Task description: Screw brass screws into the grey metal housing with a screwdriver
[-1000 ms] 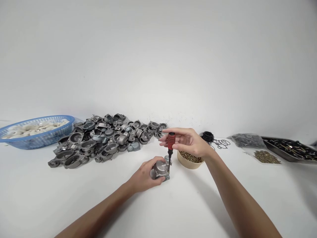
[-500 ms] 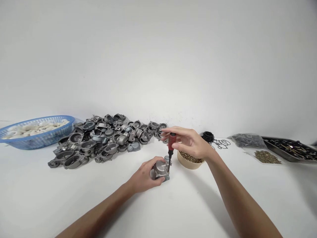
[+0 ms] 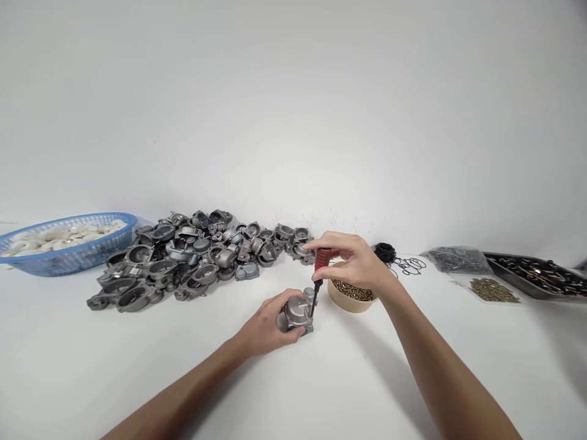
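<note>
We see bright, even, diffuse light with no glare on the white table. Soft shadows lie right of both arms. Wide-angle distortion curves the table's far edge; focus is sharp throughout.

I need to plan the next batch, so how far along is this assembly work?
Done: no finished stack is visible. In hand: the left hand steadies one metal housing on the table while the right hand holds a red-handled screwdriver upright on it. Left: a large pile of grey housings lies behind, and the bowl of screws looks well filled.
</note>
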Demonstrator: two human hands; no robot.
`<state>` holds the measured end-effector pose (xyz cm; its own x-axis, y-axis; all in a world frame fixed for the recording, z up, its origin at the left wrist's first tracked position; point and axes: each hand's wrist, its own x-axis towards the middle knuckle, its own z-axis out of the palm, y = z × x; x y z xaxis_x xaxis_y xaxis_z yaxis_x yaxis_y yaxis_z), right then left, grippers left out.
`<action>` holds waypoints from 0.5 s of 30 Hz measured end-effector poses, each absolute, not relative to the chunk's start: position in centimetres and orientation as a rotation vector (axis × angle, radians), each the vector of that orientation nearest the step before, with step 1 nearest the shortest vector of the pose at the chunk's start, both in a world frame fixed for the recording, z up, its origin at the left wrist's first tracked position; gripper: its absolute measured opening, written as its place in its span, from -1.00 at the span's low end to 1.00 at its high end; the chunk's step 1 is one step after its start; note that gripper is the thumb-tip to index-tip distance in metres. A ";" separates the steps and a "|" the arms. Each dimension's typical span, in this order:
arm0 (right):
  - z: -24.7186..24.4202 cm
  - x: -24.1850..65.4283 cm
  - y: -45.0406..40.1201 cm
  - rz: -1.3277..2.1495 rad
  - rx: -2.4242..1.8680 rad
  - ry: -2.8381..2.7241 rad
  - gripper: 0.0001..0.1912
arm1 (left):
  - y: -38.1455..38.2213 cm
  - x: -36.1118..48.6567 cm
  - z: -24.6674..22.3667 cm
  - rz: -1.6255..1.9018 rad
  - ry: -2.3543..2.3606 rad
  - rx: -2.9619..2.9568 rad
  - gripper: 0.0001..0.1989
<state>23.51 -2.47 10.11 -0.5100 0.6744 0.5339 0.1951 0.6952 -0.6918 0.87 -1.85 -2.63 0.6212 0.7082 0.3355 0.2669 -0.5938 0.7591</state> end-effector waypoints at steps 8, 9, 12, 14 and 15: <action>10.1 23.3 -2.6 0.640 -0.641 -2.090 -0.58 | -1.7 0.9 -2.9 0.859 0.740 2.170 -0.50; 10.1 23.3 -2.6 0.627 -0.636 -2.091 -0.57 | -1.7 0.9 -2.9 0.859 0.740 2.170 -0.50; 10.0 23.1 -2.6 0.776 -0.590 -2.080 -0.55 | -1.8 0.9 -2.8 0.856 0.749 2.167 -0.51; 9.9 23.0 -2.5 0.707 -0.600 -2.067 -0.57 | -1.8 0.8 -2.8 0.851 0.747 2.170 -0.51; 9.9 23.0 -2.5 0.609 -0.620 -2.057 -0.60 | -1.8 0.8 -2.7 0.850 0.745 2.172 -0.51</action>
